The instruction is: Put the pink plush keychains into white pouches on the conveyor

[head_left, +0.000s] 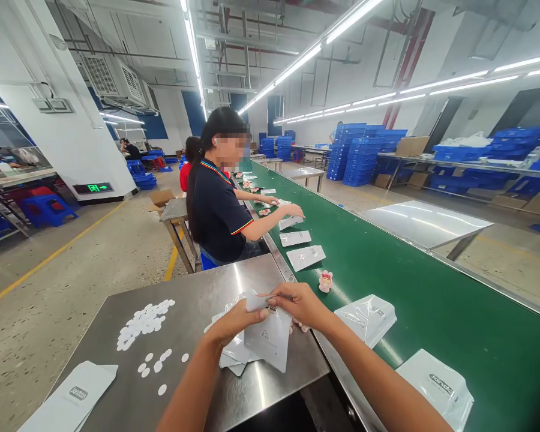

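Note:
A white plastic pouch point(267, 342) with a small printed triangle mark hangs between my hands over the steel table point(198, 300). My left hand point(234, 323) is closed on its upper left side, thumb in front. With fingers pinched together, my right hand point(302, 303) grips the pouch's top edge. Whether anything is inside the pouch, I cannot tell. Under it lies a loose pile of similar pouches point(234, 360), partly covered by my left hand. Small pink figures point(300, 325) show just below my right wrist, mostly hidden. White round discs point(146, 321) are scattered to the left.
Further pouches point(67, 399) lie at the table's left corner. Along my right runs a green conveyor belt point(387, 264), carrying filled-looking pouches point(366, 318) and a pink figurine point(325, 281). A co-worker point(220, 198) sits ahead, hands over the belt. Blue crates point(353, 153) stand beyond.

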Available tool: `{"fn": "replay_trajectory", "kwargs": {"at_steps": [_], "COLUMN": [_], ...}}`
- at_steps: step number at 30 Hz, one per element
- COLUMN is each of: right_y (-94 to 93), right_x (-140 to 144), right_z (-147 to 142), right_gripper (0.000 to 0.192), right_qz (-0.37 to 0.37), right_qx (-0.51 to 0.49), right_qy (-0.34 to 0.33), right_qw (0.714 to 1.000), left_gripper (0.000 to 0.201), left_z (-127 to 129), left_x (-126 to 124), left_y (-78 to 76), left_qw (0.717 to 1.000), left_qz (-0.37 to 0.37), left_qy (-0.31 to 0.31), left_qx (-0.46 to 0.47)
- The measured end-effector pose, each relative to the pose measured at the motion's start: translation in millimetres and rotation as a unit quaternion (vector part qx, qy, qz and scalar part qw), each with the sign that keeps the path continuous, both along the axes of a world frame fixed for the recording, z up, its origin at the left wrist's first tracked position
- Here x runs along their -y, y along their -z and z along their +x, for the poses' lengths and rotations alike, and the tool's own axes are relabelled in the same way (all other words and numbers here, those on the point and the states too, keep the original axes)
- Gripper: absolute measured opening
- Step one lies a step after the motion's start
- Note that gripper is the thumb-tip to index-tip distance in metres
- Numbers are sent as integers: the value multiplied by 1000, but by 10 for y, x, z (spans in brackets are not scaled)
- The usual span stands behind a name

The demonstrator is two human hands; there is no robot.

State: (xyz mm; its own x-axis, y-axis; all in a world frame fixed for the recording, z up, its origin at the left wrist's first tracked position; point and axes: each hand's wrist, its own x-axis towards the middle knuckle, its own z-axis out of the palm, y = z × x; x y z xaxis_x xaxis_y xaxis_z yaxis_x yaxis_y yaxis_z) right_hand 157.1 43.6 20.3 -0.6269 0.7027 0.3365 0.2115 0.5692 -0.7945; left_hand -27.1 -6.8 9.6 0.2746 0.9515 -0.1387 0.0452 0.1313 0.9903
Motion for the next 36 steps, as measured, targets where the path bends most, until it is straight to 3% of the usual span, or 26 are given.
{"fn": "replay_trajectory", "kwargs": {"at_steps": [3,6,9,12,14,21,26,31,34,36], "right_y": [14,87,234,342,311,-190,-214,-161,-170,-167], "right_x": [-287,-652,-870,-872,-778,-175,150,455,607,613], "right_z": [348,814,1162,1228,1159,945,951,990,1012,1066], "right_gripper": [28,38,39,38,38,40,29,40,36,36], "right_qz": [-79,-148,-183,-196,-179,-146,-102,53,45,7], "right_qx": [69,148,187,183,151,-24,84,184,212,200], "right_qy": [106,262,297,276,263,190,159,69,6,-10], "right_qw": [989,942,918,923,936,971,978,979,976,980], "left_gripper": [52,52,49,50,51,35,33,32,21,23], "left_z": [272,535,710,816,868,997,1044,1181,1281,1248], "left_x": [-67,-92,-74,-44,-28,38,106,195,266,266], "left_y": [149,298,401,468,494,465,416,444,409,326], "left_qw": [994,988,989,991,993,999,998,997,991,986], "left_qz": [-42,-69,-58,-49,-44,25,54,75,107,119], "left_qy": [2,-16,-25,-13,4,-12,-20,0,8,49], "left_qx": [103,140,132,126,112,44,-3,-10,-76,-103]}}
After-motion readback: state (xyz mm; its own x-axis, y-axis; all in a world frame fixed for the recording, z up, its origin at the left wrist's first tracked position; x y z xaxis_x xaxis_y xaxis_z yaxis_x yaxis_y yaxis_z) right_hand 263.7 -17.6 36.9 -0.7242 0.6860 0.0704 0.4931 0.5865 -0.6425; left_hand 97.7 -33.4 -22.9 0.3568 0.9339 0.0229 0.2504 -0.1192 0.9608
